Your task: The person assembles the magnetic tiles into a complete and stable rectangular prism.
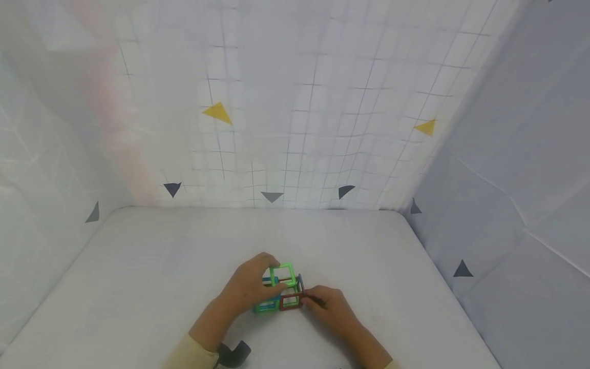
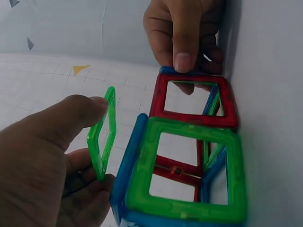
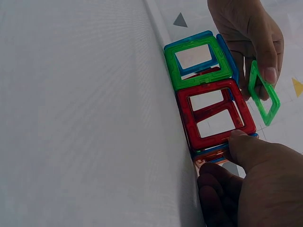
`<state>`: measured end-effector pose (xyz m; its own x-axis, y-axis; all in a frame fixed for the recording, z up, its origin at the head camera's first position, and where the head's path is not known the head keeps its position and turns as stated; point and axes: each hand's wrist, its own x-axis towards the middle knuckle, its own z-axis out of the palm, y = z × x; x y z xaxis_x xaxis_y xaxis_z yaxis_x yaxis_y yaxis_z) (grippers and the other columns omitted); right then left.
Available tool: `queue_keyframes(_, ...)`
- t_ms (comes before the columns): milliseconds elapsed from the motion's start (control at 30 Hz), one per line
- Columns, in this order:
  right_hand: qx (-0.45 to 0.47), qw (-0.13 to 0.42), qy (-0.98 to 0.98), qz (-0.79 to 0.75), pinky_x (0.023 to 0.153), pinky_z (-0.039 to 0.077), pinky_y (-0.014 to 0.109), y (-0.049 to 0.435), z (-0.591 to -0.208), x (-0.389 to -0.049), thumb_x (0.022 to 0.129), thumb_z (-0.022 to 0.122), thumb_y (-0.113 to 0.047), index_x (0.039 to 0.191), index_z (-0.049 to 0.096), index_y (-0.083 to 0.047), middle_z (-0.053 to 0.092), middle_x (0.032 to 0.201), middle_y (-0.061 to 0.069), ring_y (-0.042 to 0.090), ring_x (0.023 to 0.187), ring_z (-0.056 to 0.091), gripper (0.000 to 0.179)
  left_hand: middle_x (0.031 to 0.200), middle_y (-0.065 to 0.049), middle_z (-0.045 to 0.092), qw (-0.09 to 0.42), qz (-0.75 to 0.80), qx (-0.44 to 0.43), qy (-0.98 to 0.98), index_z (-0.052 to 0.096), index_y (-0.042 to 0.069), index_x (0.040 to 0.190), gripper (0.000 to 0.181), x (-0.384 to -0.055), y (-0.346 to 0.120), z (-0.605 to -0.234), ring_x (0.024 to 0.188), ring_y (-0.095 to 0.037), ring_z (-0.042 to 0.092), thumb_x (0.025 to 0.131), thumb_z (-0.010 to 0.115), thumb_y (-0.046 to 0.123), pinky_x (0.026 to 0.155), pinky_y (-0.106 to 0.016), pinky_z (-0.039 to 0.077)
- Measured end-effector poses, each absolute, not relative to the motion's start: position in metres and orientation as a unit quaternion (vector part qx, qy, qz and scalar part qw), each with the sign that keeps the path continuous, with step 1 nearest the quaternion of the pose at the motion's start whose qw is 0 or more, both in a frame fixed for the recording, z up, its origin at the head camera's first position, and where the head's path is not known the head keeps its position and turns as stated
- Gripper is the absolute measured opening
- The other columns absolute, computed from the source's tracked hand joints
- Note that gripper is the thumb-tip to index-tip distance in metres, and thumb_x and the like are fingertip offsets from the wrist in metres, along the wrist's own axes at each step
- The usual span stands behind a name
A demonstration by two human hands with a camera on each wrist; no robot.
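Note:
My left hand (image 1: 246, 287) pinches a green square magnetic tile (image 2: 93, 147) between thumb and fingers, holding it tilted above a small box-like structure of magnetic tiles. On the structure's near side, a green tile (image 2: 194, 212) and a red tile (image 3: 188, 120) stand edge to edge. A blue tile (image 2: 129, 165) rises from the top edge by the left section. At the right end, my right hand (image 1: 329, 307) pinches the structure, with its thumb at the red tile's upper corner. Its other fingertips are partly hidden behind the end tile.
The structure stands on a white table (image 1: 359, 251) near its front middle. White sheeting with grid lines, yellow triangles (image 1: 218, 113) and dark triangles surrounds the table. A black curved object (image 1: 236, 353) lies by the left wrist.

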<state>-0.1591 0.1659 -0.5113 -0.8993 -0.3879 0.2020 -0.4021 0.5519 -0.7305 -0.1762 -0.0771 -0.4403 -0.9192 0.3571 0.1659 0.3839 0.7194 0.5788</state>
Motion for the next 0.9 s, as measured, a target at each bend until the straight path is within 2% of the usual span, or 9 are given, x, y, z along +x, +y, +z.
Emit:
queue_keyframes(367,0.23,0.019,-0.883,0.408,0.077,0.051,0.023,0.165,-0.511,-0.16,0.085,0.06,-0.033,0.1,0.066,-0.025,0.065,0.093,-0.018,0.001,0.088,0.06,0.018,0.105,0.012,0.056,0.022,-0.309,-0.214,-0.926,0.058,0.02,0.106,0.055,-0.174,-0.069,-0.445,0.086,-0.008,0.052,0.071,0.064,0.061,0.074,-0.024,0.047)
queue_keyframes(533,0.238,0.031,-0.883,0.404,0.075,0.051,0.022,0.165,-0.511,-0.16,0.085,0.061,-0.032,0.099,0.067,-0.026,0.065,0.093,-0.018,0.001,0.087,0.06,0.017,0.105,0.008,0.057,0.026,-0.308,-0.229,-0.923,0.058,0.018,0.105,0.057,-0.174,-0.067,-0.448,0.084,-0.008,0.053,0.07,0.063,0.063,0.071,-0.023,0.046)
queue_keyframes(733,0.232,0.023,-0.883,0.408,0.077,0.051,0.022,0.165,-0.511,-0.16,0.085,0.06,-0.033,0.099,0.066,-0.027,0.065,0.094,-0.018,0.0,0.089,0.06,0.016,0.104,0.006,0.058,0.043,-0.307,-0.243,-0.919,0.06,0.016,0.104,0.053,-0.173,-0.066,-0.45,0.083,-0.008,0.054,0.071,0.066,0.058,0.072,-0.023,0.047)
queue_keyframes(900,0.236,0.03,-0.884,0.403,0.078,0.051,0.024,0.166,-0.511,-0.16,0.085,0.061,-0.033,0.099,0.066,-0.028,0.065,0.094,-0.018,0.001,0.089,0.06,0.016,0.104,0.004,0.059,0.029,-0.305,-0.247,-0.919,0.061,0.015,0.106,0.05,-0.173,-0.064,-0.45,0.084,-0.009,0.055,0.073,0.067,0.053,0.073,-0.024,0.048)
